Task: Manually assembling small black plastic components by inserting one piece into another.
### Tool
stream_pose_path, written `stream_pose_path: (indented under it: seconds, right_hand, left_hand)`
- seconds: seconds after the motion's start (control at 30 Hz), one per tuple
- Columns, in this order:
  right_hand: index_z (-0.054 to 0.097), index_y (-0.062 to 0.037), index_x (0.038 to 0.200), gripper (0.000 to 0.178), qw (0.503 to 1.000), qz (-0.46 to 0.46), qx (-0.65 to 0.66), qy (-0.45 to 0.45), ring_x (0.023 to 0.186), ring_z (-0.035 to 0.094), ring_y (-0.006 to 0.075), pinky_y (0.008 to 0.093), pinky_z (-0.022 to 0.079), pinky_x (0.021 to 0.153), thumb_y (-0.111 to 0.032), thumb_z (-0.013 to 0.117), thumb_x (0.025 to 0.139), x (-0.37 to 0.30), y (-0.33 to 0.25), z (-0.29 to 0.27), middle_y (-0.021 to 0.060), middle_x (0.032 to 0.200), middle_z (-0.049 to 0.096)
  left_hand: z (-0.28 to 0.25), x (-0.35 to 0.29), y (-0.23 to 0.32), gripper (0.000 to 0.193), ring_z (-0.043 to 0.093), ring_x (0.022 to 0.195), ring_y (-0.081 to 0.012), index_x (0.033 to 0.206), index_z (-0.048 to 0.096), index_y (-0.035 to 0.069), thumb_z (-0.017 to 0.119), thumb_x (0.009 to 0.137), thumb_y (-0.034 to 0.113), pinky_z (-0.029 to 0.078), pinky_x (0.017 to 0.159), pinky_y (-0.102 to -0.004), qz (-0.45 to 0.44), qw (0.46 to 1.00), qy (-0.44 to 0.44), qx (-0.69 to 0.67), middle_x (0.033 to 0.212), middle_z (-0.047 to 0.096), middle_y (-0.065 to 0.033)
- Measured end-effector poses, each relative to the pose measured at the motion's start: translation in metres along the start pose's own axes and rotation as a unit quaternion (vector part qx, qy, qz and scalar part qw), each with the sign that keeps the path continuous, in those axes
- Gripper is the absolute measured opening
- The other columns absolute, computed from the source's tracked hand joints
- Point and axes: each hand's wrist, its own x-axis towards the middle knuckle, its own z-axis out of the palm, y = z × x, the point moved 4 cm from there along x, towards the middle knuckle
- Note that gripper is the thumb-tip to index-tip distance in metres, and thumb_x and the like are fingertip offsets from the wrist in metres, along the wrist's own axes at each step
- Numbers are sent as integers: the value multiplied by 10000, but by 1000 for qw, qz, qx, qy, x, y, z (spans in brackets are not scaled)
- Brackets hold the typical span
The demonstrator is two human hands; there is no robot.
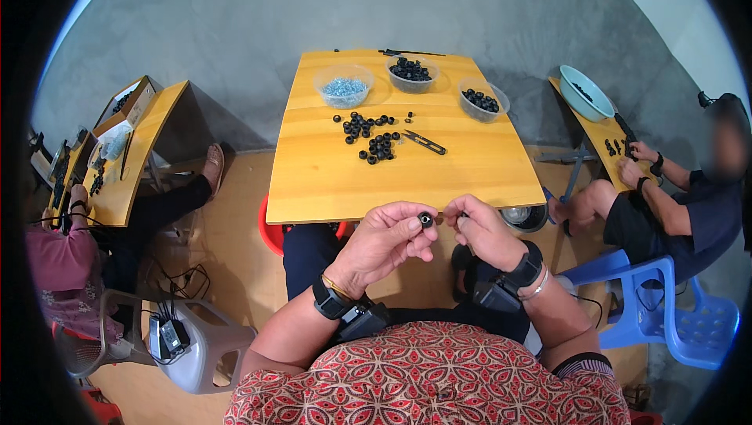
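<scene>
Between the thumb and fingers of my left hand is a small black ring-shaped part, its round hole turned up toward me. Close to its right, my right hand is closed in a pinch; a dark bit shows at its fingertips, too small to name. Both hands are just off the near edge of the yellow wooden table, above my lap. Loose black ring-shaped parts lie scattered mid-table. Beside them rest black thread snips, blades toward the left.
Along the table's far side stand a clear bowl of small silvery-blue pieces and two clear bowls of black parts. A red basin sits below. People work at side tables left and right; a blue chair stands at right.
</scene>
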Motion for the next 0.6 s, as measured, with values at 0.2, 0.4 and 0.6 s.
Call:
stream_pose_path:
  seconds: [0.2, 0.4, 0.6]
  right_hand:
    - [473, -8, 954, 122, 957, 58, 278, -58, 618, 403, 74, 201, 363, 526, -105, 429, 893, -18, -23, 5, 44, 805, 463]
    - [519, 0, 1053, 237, 951, -4, 294, -94, 596, 390, 68, 195, 359, 526, -166, 470, 892, -16, -37, 7, 9, 745, 450]
    - [493, -1, 1139, 270, 983, -94, 138, -81, 648, 466, 65, 189, 413, 603, -89, 428, 892, -17, -43, 9, 4, 787, 512]
  left_hand:
    - [4, -1, -1, 206, 573, 663, -122, 1042, 546, -11, 502, 862, 79, 525, 685, -316, 11, 1000, -16, 2, 864, 615, -107]
    - [10, -2, -5, 181, 512, 618, -114, 989, 567, 13, 540, 846, 121, 509, 660, -309, 17, 998, 12, 56, 860, 595, -102]
    - [8, -3, -6, 181, 564, 712, -139, 995, 563, 1, 525, 854, 107, 512, 668, -301, 23, 998, 4, 57, 869, 604, -103]
